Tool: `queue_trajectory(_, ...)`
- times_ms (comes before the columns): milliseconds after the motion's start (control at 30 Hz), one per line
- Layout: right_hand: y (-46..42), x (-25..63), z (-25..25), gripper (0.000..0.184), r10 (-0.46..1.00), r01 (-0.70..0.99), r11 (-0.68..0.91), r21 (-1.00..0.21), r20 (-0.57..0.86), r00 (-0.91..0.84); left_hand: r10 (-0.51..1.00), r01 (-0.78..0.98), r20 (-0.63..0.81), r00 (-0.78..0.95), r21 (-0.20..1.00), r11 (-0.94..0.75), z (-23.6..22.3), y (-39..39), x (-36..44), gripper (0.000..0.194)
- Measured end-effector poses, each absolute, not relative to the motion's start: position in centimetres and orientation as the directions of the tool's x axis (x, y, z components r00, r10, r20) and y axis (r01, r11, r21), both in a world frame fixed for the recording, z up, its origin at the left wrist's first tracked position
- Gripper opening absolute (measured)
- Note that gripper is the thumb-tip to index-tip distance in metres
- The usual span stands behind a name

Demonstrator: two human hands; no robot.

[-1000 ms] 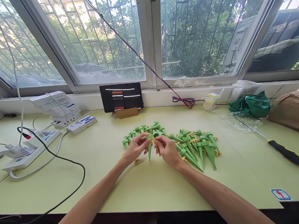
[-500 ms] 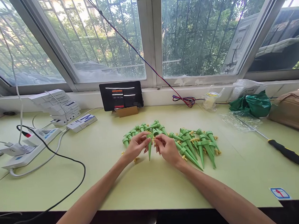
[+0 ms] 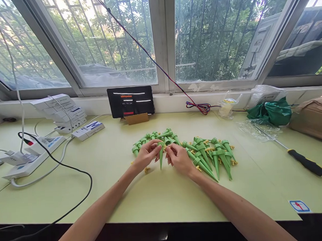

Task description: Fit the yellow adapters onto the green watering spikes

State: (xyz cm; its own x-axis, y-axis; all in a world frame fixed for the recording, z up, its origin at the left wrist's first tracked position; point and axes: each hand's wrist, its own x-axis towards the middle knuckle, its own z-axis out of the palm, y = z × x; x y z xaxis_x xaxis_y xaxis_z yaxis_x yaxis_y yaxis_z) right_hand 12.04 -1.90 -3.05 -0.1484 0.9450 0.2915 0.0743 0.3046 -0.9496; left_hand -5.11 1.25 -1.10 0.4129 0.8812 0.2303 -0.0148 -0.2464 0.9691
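My left hand [image 3: 145, 155] pinches the wide top of a green plastic cone spike [image 3: 161, 158], whose tip points toward me. My right hand [image 3: 179, 158] meets it from the right, fingers pinched on a small yellow piece [image 3: 165, 149] at the spike's top. Behind and to the right of both hands lies a heap of several more green spikes [image 3: 210, 154] with yellow fittings. A few loose yellow fittings [image 3: 146, 168] lie by my left wrist.
A phone [image 3: 130, 101] showing a timer leans against the windowsill. Power strips [image 3: 31, 154], cables and stacked white boxes [image 3: 59, 111] sit left. A black-handled screwdriver [image 3: 307, 162], plastic bags [image 3: 267, 112] and a brown parcel [image 3: 314, 117] lie right.
Both hands stay together on the same spike with only small finger movements. The view has shifted slightly.
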Motion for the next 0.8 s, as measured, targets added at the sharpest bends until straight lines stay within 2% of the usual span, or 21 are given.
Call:
queue_trajectory(300,-1.89,12.34,-2.95,0.033,0.936,0.139,0.333,-0.933,0.309,-0.169,0.880,-0.011,0.238,0.412,0.966,-0.257,-1.22,1.32,-5.13,0.033)
queue_trajectory(800,-2.33,12.53,-2.32,0.026,0.916,0.245,0.401,-0.883,0.375,-0.144,0.884,-0.007,0.228,0.408,0.969,-0.247,-1.21,1.27,-5.01,0.033)
